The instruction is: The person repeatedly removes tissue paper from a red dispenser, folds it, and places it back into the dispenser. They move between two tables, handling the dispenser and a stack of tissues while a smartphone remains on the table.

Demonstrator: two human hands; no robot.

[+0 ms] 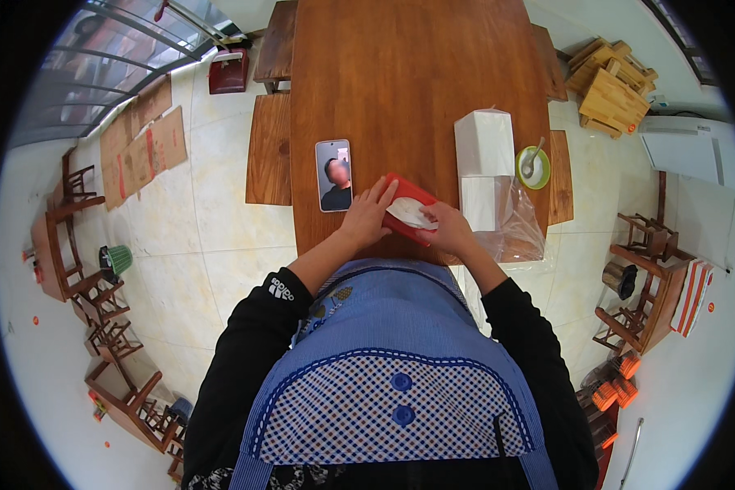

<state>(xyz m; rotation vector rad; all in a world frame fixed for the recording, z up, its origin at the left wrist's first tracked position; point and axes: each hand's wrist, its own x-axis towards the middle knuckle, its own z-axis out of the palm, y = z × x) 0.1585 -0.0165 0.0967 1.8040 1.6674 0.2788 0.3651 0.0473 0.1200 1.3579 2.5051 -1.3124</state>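
Observation:
A red tissue box (411, 191) lies at a slant near the front edge of the wooden table (398, 92). White paper (407, 213) shows in its oval opening. My left hand (364, 214) grips the box's left end, fingers along the far side and thumb at the near side. On the right part rests my right hand (450, 228), its fingertips on the paper in the opening and its thumb by the near edge. Left of the box is a smartphone (334, 176) with a person on its screen. To the right, stacks of white paper napkins (484, 144) sit partly in clear plastic wrap (517, 223).
A green bowl (546, 164) with white contents and a spoon (531, 160) stands at the table's right edge. Wooden benches (268, 150) flank the table. Flattened cardboard (147, 156) and a red dustpan (228, 72) are on the left floor; folded wooden stools (615, 92) lean at right.

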